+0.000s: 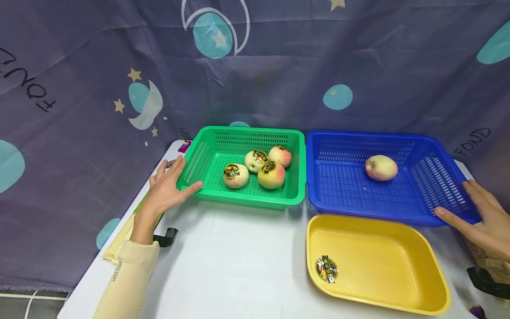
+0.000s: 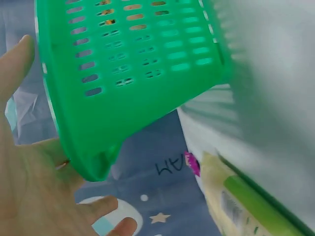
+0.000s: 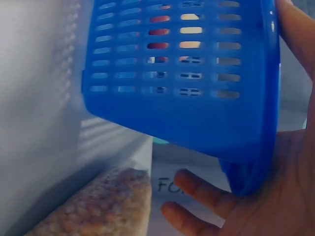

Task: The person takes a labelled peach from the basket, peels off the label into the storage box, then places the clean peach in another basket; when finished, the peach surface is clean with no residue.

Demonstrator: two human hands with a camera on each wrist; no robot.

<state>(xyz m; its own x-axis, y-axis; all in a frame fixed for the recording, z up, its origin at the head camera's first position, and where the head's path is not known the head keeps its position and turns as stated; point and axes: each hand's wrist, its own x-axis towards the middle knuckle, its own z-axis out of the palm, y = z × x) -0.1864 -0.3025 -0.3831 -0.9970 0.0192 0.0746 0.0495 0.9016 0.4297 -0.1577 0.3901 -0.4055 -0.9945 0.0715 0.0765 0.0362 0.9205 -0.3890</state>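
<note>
1. Landmark: the yellow tray (image 1: 434,270) at the near right of the white table (image 1: 239,266). A peeled sticker (image 1: 326,269) lies on its floor.
2. The green basket (image 1: 207,155) stands behind and to the left of the yellow tray. It holds four peaches (image 1: 271,175), each with a sticker on top.
3. The blue basket (image 1: 342,186) stands directly behind the yellow tray, its side just beside the green basket. One bare peach (image 1: 381,168) lies in it.
4. Left hand (image 1: 165,188): fingers straight and spread, palm against the green basket's near-left corner, thumb along the front rim. The left wrist view confirms contact at the corner (image 2: 93,162).
5. Right hand (image 1: 484,217): fingers straight and slightly spread, palm against the blue basket's near-right corner, thumb along its front wall. The right wrist view confirms this (image 3: 246,172).
6. Handling, judged: both baskets appear to be thin perforated plastic, light, somewhat flexible and smooth, likely to slide easily on the table. The rolled rim at the corners looks like the firmest hold. The peaches appear round and loose, liable to roll if a basket tips.
</note>
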